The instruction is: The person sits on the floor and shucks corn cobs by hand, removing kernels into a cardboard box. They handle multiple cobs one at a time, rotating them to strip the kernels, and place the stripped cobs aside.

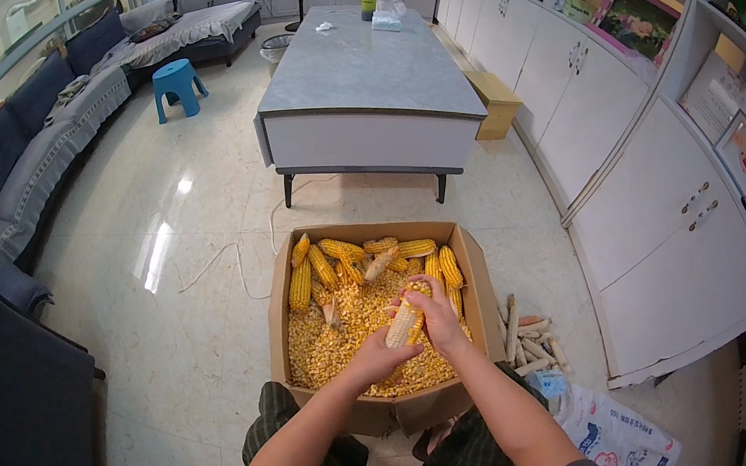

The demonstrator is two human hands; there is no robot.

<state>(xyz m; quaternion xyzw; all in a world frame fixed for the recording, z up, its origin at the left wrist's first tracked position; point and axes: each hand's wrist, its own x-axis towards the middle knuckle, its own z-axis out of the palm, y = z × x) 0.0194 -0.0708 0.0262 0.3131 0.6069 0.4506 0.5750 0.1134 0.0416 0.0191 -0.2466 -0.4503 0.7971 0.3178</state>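
Both my hands grip one partly shelled corn cob point(402, 328), held tilted over a cardboard box point(481, 282). My left hand point(381, 358) wraps its lower, bare end. Around the upper end, where yellow kernels remain, is my right hand point(439, 313). Loose corn kernels point(336, 376) fill much of the box beneath. Whole ears of dried corn point(300, 286) lie along the box's far side and corners. A pale, mostly stripped cob point(381, 263) rests among them, and another partly bare ear point(330, 311) stands in the kernels at left.
Stripped cobs point(538, 342) lie heaped on the floor right of the box, beside a printed plastic sack point(620, 435). A grey-topped table point(363, 68) stands beyond. White cabinets point(671, 246) line the right; a dark chair point(24, 415), sofa point(54, 129) and blue stool point(177, 85) are left.
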